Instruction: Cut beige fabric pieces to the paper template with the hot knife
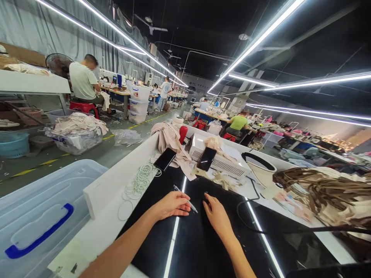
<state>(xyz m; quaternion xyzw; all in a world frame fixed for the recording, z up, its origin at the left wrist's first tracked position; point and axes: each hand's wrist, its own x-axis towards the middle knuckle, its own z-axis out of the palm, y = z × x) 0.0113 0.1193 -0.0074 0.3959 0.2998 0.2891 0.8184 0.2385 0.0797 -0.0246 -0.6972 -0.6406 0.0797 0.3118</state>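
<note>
My left hand (174,204) is over a glossy black tabletop (199,247), its fingers loosely bent and apart. A slim clear pen (193,208) lies slantwise at its fingertips, partly hidden behind them; I see no grip on it. To the right, my right hand (215,211) rests palm down with fingers stretched out, touching only the black surface. Beyond the hands are a dark phone (165,159) lying flat and another phone (206,158) leaning against a white vented box (223,154). Beige fabric pieces (168,139) are heaped at the far end.
Pale green cord (142,178) lies coiled on the left ledge. Brown and cream strips (315,189) pile up at right, near a black cable (257,231). A lidded plastic bin (52,208) stands at left. Co-workers sit at sewing tables beyond.
</note>
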